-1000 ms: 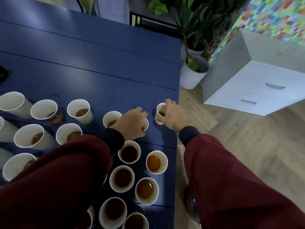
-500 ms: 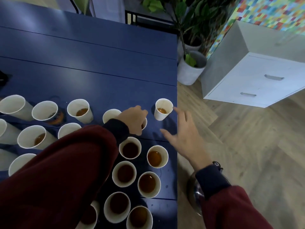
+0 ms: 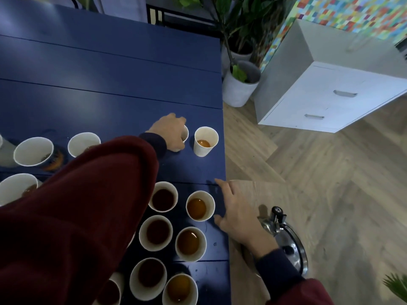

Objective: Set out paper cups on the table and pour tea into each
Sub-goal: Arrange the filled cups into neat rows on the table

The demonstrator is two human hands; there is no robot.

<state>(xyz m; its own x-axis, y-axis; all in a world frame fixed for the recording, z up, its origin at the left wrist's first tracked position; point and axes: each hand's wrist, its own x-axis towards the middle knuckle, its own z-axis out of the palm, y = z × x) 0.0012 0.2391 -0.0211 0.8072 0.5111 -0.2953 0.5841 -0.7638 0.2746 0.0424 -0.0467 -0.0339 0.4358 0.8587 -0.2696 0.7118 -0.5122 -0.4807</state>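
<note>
On the blue table [image 3: 110,95], up by its right edge, the left hand [image 3: 170,133] is curled round a paper cup [image 3: 186,134] that's mostly hidden under it, just beside a low-filled cup [image 3: 206,142]. The right hand [image 3: 237,213] hangs over the table's right edge, fingers spread and holding nothing, next to the tea-filled cups [image 3: 157,233] crowding the table's near end. A steel kettle [image 3: 290,247] sits just off the table's right side.

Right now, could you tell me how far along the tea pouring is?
Mostly done: the near cups hold tea. In hand: the left hand grips a far cup. Left: the far-left cup looks almost empty; the kettle stands on the floor near the right hand.
</note>
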